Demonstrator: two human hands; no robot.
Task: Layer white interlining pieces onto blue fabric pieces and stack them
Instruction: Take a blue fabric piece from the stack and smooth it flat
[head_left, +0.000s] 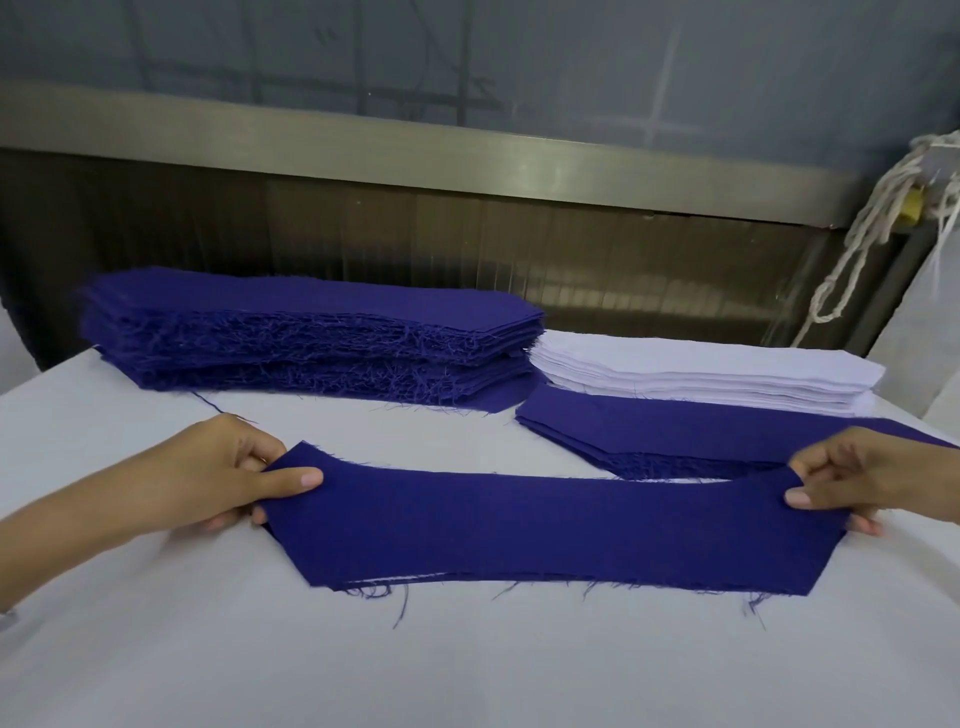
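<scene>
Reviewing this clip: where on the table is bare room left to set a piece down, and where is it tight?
Bare table cover lies between the held blue piece and the near edge, and in a strip between that piece and the tall blue stack. Crowded far right: white interlining stack, low blue stack and right hand sit close together.

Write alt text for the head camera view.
The left hand and right hand pinch the ends of a blue fabric piece over a white table. Behind lie a tall blue stack, left, and a white interlining stack with a low blue stack before it, right.
</scene>
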